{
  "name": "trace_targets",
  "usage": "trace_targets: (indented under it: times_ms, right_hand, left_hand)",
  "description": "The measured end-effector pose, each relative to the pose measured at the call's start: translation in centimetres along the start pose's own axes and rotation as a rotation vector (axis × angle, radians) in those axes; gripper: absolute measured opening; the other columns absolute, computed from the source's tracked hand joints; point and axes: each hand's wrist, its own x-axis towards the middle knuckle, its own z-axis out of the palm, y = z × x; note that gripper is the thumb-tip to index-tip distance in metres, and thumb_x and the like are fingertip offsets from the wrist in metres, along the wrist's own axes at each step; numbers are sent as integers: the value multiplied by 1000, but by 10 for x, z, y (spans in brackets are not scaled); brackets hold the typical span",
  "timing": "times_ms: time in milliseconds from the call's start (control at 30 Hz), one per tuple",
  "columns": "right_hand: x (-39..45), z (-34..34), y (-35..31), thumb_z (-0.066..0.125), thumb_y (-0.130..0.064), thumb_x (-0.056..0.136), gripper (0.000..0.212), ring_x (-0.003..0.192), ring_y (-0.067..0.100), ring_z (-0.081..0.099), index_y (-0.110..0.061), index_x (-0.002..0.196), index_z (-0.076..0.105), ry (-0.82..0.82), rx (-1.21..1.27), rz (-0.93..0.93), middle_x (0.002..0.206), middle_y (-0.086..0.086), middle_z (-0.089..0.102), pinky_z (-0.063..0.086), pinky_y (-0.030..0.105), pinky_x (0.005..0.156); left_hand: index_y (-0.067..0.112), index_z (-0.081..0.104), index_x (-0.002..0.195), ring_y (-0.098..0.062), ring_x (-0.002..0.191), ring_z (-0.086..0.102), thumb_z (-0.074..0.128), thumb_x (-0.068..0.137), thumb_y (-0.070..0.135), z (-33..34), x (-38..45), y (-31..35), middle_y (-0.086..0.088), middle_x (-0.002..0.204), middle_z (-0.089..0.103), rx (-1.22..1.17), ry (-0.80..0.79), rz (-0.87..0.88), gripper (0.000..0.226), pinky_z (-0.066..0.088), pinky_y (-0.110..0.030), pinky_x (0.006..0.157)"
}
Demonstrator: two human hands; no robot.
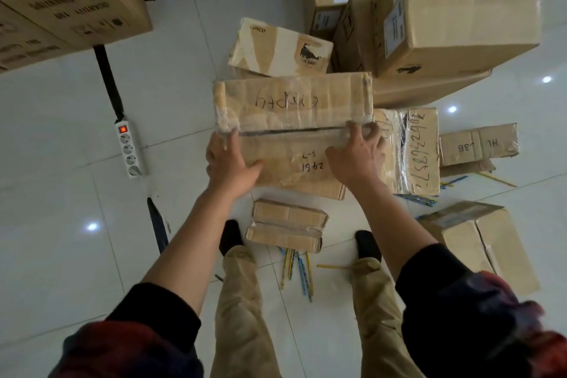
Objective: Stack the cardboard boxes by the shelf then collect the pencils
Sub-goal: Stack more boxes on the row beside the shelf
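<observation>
Stacking underway | left hand (228, 159) and right hand (357, 152) grip taped box (291, 113) | other boxes loose | pencils (299, 267) on floor, uncollected

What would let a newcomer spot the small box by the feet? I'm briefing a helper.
Start at the wide box gripped by both hands. Just below it, between the feet, a small flat box lies on the floor. Unlike its neighbours, pencils poke out from under it.

Glossy pale tiled floor (61, 138) with ceiling-light glints; a white power strip (129, 149), switch lit, at nine o'clock
</observation>
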Motion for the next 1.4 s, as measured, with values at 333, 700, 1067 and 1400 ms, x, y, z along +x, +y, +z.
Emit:
trace_targets:
  times_ms: [333,700,1067,1400]
  right_hand:
    - [14,33,42,61,-46,83,80,134,38,29,-40,151,19,132,114,-138,155,19,13,33,53,103]
    - [7,14,79,63,-65,80,104,145,46,10,-33,156,-1,187,324,163,155,31,11,13,61,114]
    - [15,-23,209,59,-69,81,94,139,45,20,-42,154,5,252,337,345,156,17,11,20,60,111]
    - [57,-41,314,61,-68,79,81,139,41,25,-42,149,28,256,551,554,148,22,26,26,56,112]
  left_hand:
    - [40,-4,151,-36,137,17,72,74,58,41,24,-12,-16,153,3,14,168,9,110,22,-52,111]
    - [27,13,149,-32,132,29,74,78,51,60,-12,19,-9,141,24,-357,183,30,96,33,-49,110]
    - [23,20,149,-31,133,32,76,77,48,153,-48,138,-10,150,27,-183,131,230,95,26,-46,112]
    - [26,32,144,-35,126,36,69,75,54,233,-19,251,-11,144,32,102,96,445,83,26,-45,107]
